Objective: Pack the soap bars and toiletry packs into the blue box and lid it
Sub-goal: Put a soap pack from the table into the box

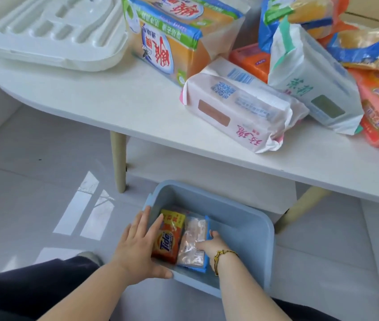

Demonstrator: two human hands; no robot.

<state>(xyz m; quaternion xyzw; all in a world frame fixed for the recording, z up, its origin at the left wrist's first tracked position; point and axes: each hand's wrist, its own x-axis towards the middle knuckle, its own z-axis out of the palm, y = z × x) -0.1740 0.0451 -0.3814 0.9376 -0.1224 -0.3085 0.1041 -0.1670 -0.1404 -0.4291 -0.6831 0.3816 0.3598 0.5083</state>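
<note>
Right hand on pink pack in blue box, finger hold unclear

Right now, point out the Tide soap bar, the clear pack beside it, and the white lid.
Tide soap bar [167, 241], head view, on its orange front label.
clear pack [194, 233], head view, on its crinkled wrapper's middle.
white lid [52, 35], head view, on its moulded top.
</note>
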